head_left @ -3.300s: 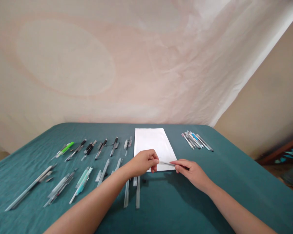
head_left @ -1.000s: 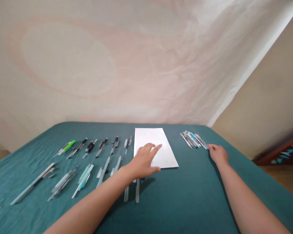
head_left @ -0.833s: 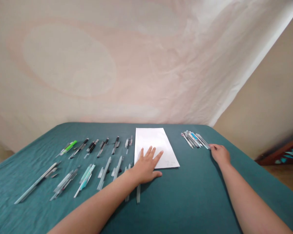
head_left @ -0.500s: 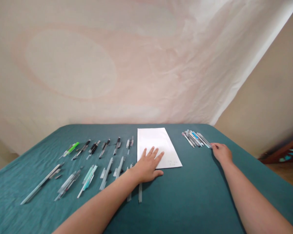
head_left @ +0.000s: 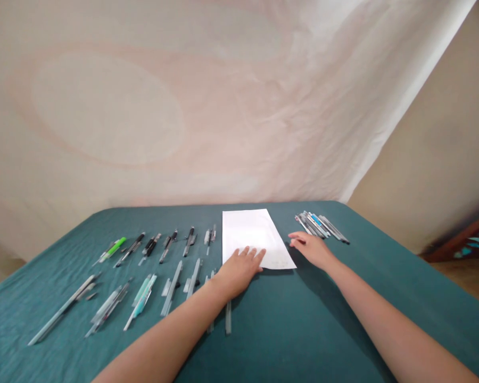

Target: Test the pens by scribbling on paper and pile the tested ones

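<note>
A white sheet of paper lies on the green cloth, its near edge looking slightly raised. On its near part rests my left hand, fingers stretched out and thumb mostly out of sight. Just off the sheet's right edge hovers my right hand, thumb and forefinger a little apart and nothing visible between them. Beyond that hand is a bunch of pens laid side by side, one with a blue barrel. My left forearm partly covers a clear pen part.
To the left, pens taken into parts lie in two rows, including a green pen, black-gripped parts, a turquoise set and a long clear barrel. A pale curtain hangs behind the green-covered table.
My right hand has left the right end of the pen bunch and moved left to beside the paper. My left hand has shifted slightly, its thumb drawn in, and the paper's near edge has lifted a little.
</note>
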{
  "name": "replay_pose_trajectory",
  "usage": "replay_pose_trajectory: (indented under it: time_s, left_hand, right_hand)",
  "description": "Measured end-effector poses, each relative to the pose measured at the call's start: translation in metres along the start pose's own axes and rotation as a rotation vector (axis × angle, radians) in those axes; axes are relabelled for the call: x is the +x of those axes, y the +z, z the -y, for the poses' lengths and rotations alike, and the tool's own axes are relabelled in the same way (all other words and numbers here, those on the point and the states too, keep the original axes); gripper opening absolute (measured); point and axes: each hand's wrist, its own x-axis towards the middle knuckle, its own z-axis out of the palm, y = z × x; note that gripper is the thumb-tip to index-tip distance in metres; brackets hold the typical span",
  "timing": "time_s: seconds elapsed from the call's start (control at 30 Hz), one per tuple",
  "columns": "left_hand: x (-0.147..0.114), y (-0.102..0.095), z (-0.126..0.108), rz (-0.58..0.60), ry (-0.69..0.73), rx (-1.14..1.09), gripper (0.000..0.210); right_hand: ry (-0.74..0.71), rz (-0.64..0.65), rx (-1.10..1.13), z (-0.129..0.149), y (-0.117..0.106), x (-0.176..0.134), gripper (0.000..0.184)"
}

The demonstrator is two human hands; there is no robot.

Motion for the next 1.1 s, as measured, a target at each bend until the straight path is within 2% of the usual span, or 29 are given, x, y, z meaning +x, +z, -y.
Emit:
replay_pose_trajectory:
  time_s: [0.07,0.17,0.37,0.47,0.53,0.67,0.83,0.97,1.1]
  left_hand:
    - [0.001,-0.001,0.001,0.020,0.027,0.001,0.048]
    - [0.002,-0.011,0.003,0.032,0.060,0.012,0.048]
    - [-0.001,-0.062,0.018,-0.094,0.022,0.072,0.051]
    - [-0.017,-0.086,0.029,-0.116,0.042,0.130,0.050]
    - [-0.035,-0.094,0.036,-0.132,0.060,0.166,0.050]
    - [-0.081,-0.091,0.047,-0.108,0.080,0.243,0.056]
    - [-0.125,-0.065,0.054,-0.063,0.032,0.253,0.062]
    - [-0.137,-0.054,0.052,-0.023,0.033,0.209,0.049]
    - [-0.134,-0.063,0.038,-0.034,0.031,0.132,0.047]
  right_hand:
    - [-0.032,0.019,0.009,0.014,0.012,-0.003,0.028]
    - [-0.049,0.012,0.000,0.019,0.016,-0.006,0.028]
    - [-0.062,0.015,-0.014,0.014,0.011,-0.007,0.026]
    - [-0.062,0.012,-0.018,0.016,0.012,-0.009,0.027]
    - [-0.060,0.010,-0.021,0.017,0.013,-0.009,0.028]
    - [-0.044,0.015,-0.037,0.020,0.012,-0.008,0.027]
    - [0.003,0.036,-0.091,0.030,0.011,0.002,0.023]
    - [0.071,0.044,-0.161,0.049,0.022,0.017,0.023]
    - [0.127,0.028,-0.226,0.072,0.038,0.031,0.035]
